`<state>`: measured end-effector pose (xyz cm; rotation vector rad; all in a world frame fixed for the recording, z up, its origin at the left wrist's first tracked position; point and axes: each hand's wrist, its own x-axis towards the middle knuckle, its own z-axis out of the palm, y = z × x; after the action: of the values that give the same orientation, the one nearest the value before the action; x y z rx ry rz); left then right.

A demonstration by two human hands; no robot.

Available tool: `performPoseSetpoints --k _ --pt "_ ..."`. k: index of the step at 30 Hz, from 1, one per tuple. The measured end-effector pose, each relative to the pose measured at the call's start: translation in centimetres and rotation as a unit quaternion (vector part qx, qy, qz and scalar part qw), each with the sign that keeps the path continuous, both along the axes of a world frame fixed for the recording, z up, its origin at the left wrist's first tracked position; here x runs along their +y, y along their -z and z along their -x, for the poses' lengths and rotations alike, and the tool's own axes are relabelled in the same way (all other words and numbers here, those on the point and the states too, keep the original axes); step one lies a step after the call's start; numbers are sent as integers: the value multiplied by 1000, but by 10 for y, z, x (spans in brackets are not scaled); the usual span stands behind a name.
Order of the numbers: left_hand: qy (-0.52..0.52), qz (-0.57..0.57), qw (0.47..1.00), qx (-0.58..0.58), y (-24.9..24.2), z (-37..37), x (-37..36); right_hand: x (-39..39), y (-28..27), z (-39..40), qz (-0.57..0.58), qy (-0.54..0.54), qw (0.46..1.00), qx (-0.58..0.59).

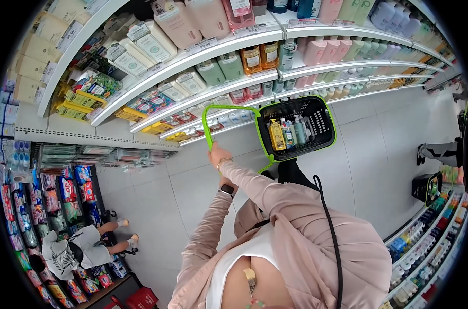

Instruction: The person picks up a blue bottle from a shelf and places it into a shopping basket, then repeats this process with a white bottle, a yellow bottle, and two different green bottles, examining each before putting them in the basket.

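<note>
My right hand (219,156), with a bracelet at the wrist, is closed around the long green handle of a black shopping basket (321,144) with a green rim. Several bottles stand together inside the basket, among them a yellow pump bottle (276,135) and a blue-green bottle (299,131). My left hand (227,181), with a dark smartwatch above it on the wrist, is close under my right forearm. That forearm covers its fingers, so what it touches cannot be made out.
Curved white shelves (234,38) full of bottles run along the far side. At left, a person in grey clothes (82,252) is by a rack of colourful packets (69,190). Another dark basket (427,188) and another person's legs (439,153) are at right. Grey tiles (156,211) cover the floor.
</note>
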<state>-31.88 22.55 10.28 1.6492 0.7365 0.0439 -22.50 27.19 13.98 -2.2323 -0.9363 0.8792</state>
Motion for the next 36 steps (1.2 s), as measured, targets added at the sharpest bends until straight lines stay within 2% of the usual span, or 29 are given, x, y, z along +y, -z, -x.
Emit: performPoseSetpoints --k 1,4,5,12,20,26,29,36 --pt "-31 57 997 -43 6 1 -1 1 3 2 6 -2 1000 -9" --pt "136 -96 980 110 4 -3 -2 -6 13 2 33 -16 999 4" --pt "170 -115 970 132 -2 -8 -4 -11 16 1 38 -16 999 4" --pt "295 -124 934 161 1 -53 -30 -56 27 -28 67 8 998 13" --pt "381 -132 901 160 1 -129 -75 -101 20 -103 62 89 994 -17" --pt "429 -150 878 153 -6 -193 -118 -160 2 -174 59 69 995 -44" --pt "451 -148 866 157 -8 -226 -136 -181 -8 -210 75 72 995 -9" --pt "468 -152 852 175 -8 -280 -184 -226 2 -267 66 83 994 1"
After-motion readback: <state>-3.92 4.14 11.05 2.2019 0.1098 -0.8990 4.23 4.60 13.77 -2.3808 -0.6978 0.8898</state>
